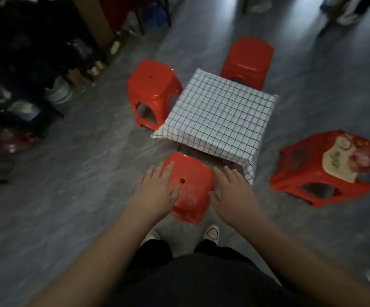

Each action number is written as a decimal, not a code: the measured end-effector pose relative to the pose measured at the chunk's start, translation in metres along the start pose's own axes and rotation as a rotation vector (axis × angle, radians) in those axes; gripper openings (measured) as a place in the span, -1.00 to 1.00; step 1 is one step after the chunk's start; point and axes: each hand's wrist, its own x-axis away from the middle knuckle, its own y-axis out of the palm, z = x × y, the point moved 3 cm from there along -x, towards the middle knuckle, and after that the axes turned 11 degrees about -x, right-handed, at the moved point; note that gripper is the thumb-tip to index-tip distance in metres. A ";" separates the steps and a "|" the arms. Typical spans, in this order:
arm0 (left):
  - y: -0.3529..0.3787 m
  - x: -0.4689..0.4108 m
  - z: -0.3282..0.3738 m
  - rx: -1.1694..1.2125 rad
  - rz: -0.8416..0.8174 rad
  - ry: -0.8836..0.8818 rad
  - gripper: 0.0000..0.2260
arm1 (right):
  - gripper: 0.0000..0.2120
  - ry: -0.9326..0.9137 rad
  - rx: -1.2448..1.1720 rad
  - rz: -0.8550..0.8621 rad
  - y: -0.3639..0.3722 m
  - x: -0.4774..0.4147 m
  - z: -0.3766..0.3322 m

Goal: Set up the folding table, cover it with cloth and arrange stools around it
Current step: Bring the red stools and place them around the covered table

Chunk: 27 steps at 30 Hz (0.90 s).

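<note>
— The hands?
— Left hand (157,189) flat on the square red plastic stool (194,196), right hand (235,192) at its right edge; both grips wide, fingers straight.
— Where's that stool?
— Just before the bench (201,154) under its white checked cloth (220,113).
— Any writing?
— On the red printed-seat stool (301,173) right of the bench; too blurred, perhaps characters.

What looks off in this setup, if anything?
The printed-seat stool on the right stands well clear of the checked tablecloth; the near plain red stool sits close to it. The cloth hangs lower at its near right corner.
</note>
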 end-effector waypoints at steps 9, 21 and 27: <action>-0.001 -0.085 -0.047 -0.053 -0.111 0.334 -0.34 | -0.26 0.316 -0.095 0.158 0.035 -0.028 -0.041; 0.092 -0.189 -0.106 -0.144 -0.244 0.447 -0.30 | -0.24 0.612 -0.294 0.120 0.167 -0.109 -0.042; 0.220 -0.240 -0.113 -0.124 -0.354 0.376 -0.21 | -0.17 0.635 -0.278 0.010 0.254 -0.167 0.046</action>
